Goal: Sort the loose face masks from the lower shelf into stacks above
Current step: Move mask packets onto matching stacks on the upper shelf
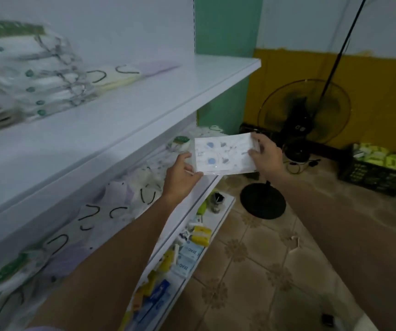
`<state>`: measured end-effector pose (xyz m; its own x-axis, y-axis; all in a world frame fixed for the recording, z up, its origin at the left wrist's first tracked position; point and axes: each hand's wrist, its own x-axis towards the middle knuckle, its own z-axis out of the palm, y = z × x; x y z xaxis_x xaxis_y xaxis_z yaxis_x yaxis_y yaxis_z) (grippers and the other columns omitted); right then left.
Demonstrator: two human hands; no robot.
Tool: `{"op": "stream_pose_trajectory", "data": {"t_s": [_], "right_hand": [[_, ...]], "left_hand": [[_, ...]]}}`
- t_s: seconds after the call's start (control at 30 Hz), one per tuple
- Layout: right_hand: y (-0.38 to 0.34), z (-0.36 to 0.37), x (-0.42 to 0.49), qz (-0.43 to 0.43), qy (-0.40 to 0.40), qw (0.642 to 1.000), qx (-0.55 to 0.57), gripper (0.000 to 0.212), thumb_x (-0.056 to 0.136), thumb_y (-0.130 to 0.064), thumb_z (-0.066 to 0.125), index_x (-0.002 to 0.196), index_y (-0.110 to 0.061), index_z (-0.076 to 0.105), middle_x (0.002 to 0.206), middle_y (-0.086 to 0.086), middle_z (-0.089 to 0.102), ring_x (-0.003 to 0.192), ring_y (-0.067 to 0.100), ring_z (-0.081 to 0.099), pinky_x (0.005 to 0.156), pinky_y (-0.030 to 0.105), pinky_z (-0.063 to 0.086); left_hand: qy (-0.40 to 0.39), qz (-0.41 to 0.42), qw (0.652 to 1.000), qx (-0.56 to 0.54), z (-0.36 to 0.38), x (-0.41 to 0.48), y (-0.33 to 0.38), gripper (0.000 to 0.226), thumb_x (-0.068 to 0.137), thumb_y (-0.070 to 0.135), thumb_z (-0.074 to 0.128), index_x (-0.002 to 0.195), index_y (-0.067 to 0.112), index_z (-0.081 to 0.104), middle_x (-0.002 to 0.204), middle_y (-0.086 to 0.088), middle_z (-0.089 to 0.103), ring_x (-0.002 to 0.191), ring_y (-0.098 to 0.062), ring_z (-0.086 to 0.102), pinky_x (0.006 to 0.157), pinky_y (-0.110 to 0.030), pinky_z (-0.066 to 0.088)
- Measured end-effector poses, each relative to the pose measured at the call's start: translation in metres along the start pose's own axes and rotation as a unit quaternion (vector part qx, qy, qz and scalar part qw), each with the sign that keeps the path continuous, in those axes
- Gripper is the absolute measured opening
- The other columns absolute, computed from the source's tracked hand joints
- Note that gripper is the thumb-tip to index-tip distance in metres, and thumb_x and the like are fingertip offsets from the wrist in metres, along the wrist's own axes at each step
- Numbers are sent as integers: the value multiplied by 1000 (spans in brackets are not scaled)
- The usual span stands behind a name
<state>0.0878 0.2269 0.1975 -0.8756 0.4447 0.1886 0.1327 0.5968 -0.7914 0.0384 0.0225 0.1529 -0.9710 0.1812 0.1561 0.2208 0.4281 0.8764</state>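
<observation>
A white packaged face mask (225, 155) with blue round prints is held flat in the air beyond the right end of the shelves. My left hand (180, 174) pinches its lower left corner and my right hand (265, 151) grips its right edge. Loose packaged masks (101, 211) lie scattered along the lower shelf under my left forearm. On the upper shelf (144, 101), a stack of green-labelled masks (39, 84) stands at the left, with flat masks (118, 76) beside it.
A bottom shelf holds small boxes and packets (187, 256). On the tiled floor stand a black pedestal fan (304, 115) with its round base (262, 200) and a dark crate (378, 169) of yellow-green items. A green and yellow wall is behind.
</observation>
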Motion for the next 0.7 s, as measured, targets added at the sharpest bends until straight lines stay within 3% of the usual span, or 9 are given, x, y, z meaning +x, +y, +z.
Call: {"op": "stream_pose_trajectory", "data": {"t_s": [0.13, 0.27, 0.37, 0.53, 0.7], "right_hand": [[-9, -46, 24, -49, 30, 998, 2, 44, 95, -10, 51, 138, -14, 44, 140, 10, 47, 127, 26, 44, 99, 26, 35], [-19, -84, 49, -103, 59, 993, -2, 41, 95, -10, 51, 136, -10, 47, 141, 7, 47, 129, 23, 43, 102, 22, 31], [-44, -92, 65, -145, 73, 987, 16, 36, 96, -10, 48, 132, -7, 51, 141, 8, 48, 129, 23, 43, 103, 21, 28], [-92, -62, 64, -193, 2, 979, 62, 35, 96, -13, 46, 130, -8, 52, 136, 8, 51, 123, 21, 46, 91, 17, 31], [-160, -6, 33, -240, -98, 955, 142, 34, 94, -12, 49, 127, -9, 54, 132, 7, 54, 120, 19, 49, 82, 9, 29]], "left_hand": [[50, 58, 997, 2, 20, 15, 48, 56, 78, 12, 71, 127, 22, 46, 82, 5, 53, 78, -16, 57, 75, -27, 50], [78, 96, 992, 8, 29, 22, 90, 29, 79, 16, 71, 107, 18, 64, 89, 2, 59, 79, -11, 57, 77, -23, 49], [117, 140, 983, 24, 15, 23, 113, 30, 76, 17, 73, 105, 16, 65, 96, 3, 61, 87, -10, 56, 79, -19, 44], [206, 150, 963, 90, -46, 0, 116, 26, 81, 16, 70, 106, 10, 65, 96, 0, 61, 89, -10, 52, 77, -18, 39], [304, 96, 940, 122, -124, -53, 102, 24, 81, 20, 71, 103, 13, 66, 89, 5, 58, 84, -9, 54, 75, -18, 42]]}}
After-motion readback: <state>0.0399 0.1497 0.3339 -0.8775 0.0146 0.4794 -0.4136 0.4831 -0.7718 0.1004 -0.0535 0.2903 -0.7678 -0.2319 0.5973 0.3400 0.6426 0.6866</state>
